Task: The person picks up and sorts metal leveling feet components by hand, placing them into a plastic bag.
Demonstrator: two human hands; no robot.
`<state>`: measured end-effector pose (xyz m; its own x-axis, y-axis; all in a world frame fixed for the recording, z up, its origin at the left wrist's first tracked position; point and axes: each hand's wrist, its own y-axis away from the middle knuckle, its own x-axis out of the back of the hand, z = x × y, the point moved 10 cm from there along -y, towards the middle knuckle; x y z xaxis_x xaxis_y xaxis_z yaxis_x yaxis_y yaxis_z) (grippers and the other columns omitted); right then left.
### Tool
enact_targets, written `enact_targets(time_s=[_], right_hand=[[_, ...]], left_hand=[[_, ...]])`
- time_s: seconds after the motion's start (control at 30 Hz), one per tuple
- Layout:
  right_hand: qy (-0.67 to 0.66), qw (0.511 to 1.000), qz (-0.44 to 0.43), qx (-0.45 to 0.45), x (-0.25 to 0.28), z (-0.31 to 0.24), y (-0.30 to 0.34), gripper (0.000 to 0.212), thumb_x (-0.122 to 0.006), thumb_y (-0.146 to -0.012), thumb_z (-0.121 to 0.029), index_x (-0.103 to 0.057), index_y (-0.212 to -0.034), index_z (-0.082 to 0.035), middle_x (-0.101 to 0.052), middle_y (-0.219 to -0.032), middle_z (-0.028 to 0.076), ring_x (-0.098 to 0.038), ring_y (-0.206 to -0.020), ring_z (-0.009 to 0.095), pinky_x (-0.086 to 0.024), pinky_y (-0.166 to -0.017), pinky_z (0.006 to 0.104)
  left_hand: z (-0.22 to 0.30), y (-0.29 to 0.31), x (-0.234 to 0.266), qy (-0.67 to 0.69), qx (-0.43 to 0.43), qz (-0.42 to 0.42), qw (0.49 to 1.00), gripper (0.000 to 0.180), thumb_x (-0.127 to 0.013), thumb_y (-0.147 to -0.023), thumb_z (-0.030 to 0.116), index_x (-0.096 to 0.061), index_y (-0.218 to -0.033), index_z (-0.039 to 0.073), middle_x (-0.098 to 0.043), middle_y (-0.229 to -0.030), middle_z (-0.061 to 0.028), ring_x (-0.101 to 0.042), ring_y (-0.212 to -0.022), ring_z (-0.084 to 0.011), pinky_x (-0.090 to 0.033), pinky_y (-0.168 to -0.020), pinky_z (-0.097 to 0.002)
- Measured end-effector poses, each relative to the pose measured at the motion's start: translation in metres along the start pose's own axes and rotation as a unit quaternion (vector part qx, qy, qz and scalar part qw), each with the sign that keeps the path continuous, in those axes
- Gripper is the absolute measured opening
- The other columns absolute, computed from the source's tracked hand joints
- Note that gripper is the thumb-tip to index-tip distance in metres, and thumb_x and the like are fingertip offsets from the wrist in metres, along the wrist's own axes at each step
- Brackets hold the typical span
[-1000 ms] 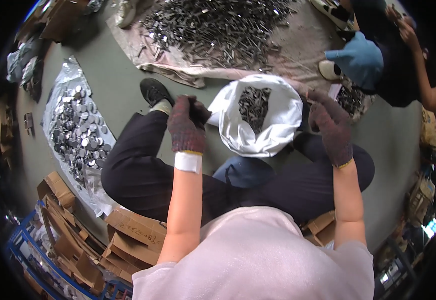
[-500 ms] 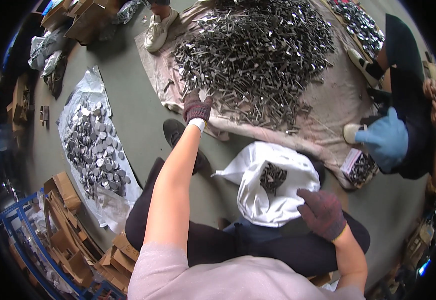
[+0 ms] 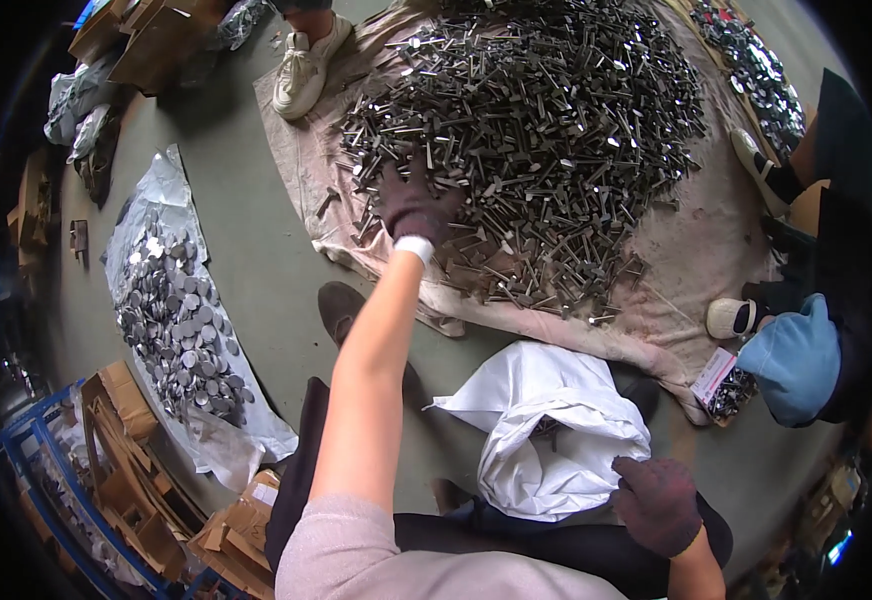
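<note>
A broad pile of small metal pieces [image 3: 546, 120], many of them short and rod-like, lies on a pale cloth [image 3: 286, 150]. My left hand [image 3: 418, 205], in a dark knitted glove, reaches onto the pile's near left part with its fingers spread. Between my legs stands a white sack [image 3: 556, 390] with its mouth rolled open. Only a dark sliver of what is inside it shows. At the right side of the sack's mouth is my right hand [image 3: 658, 508], gloved too. Its fingers are bent and closed against the rim.
Round grey metal discs [image 3: 191, 330] lie on a plastic sheet to the left. At the right sits another person with a light blue cloth [image 3: 796, 355], beside a small box of metal pieces [image 3: 724, 385]. Cartons [image 3: 136, 500] fill the lower left. A pale shoe [image 3: 301, 80] stands on the cloth.
My left hand has gone from the pile's near edge farther onto the pieces, and its fingers have spread. The view has tilted, so the sack sits lower and its contents show less.
</note>
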<state>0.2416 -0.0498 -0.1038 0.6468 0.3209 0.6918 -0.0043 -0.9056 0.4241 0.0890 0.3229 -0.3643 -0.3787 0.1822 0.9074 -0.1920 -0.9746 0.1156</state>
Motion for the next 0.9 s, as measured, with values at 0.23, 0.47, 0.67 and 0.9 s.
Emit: enact_targets(time_s=[0.23, 0.47, 0.67, 0.9], right_hand=[[0.003, 1.000, 0.014, 0.026, -0.007, -0.003, -0.001, 0.038, -0.074, -0.073, -0.011, -0.062, -0.109, -0.007, -0.064, -0.074, 0.010, -0.063, -0.066, 0.031, -0.048, -0.059, 0.0425], [-0.010, 1.000, 0.025, -0.005, -0.010, 0.005, 0.001, 0.039, -0.074, -0.076, -0.013, -0.062, -0.112, -0.006, -0.065, -0.076, 0.012, -0.063, -0.068, 0.033, -0.049, -0.061, 0.0447], [-0.009, 1.000, 0.027, -0.011, -0.005, 0.007, 0.005, 0.039, -0.075, -0.075, -0.015, -0.062, -0.112, -0.009, -0.065, -0.077, 0.011, -0.063, -0.071, 0.033, -0.049, -0.061, 0.0447], [0.048, 0.999, 0.020, -0.009, -0.001, 0.009, 0.011, 0.038, -0.075, -0.076, -0.020, -0.062, -0.112, -0.013, -0.064, -0.078, 0.010, -0.062, -0.074, 0.033, -0.049, -0.063, 0.0445]], left_hand=[[0.011, 0.052, -0.032, 0.058, -0.048, -0.093, 0.993, 0.096, -0.081, -0.063, 0.053, -0.042, -0.147, 0.027, -0.020, -0.157, -0.0285, -0.035, -0.136, -0.0517, -0.035, -0.111, -0.0535], [0.020, 0.029, -0.017, -0.010, 0.115, -0.111, 0.987, 0.095, -0.080, -0.063, 0.054, -0.042, -0.145, 0.026, -0.027, -0.154, -0.0258, -0.045, -0.129, -0.0493, -0.043, -0.102, -0.0538], [-0.004, 0.039, -0.036, 0.013, 0.015, -0.065, 0.998, 0.069, -0.079, -0.071, 0.043, -0.055, -0.132, 0.022, -0.047, -0.136, -0.0245, -0.052, -0.121, -0.0443, -0.047, -0.099, -0.0500], [0.001, 0.032, -0.033, -0.045, 0.085, -0.093, 0.991, 0.062, -0.081, -0.066, 0.026, -0.058, -0.122, 0.015, -0.048, -0.134, -0.0257, -0.054, -0.119, -0.0442, -0.050, -0.095, -0.0501]])
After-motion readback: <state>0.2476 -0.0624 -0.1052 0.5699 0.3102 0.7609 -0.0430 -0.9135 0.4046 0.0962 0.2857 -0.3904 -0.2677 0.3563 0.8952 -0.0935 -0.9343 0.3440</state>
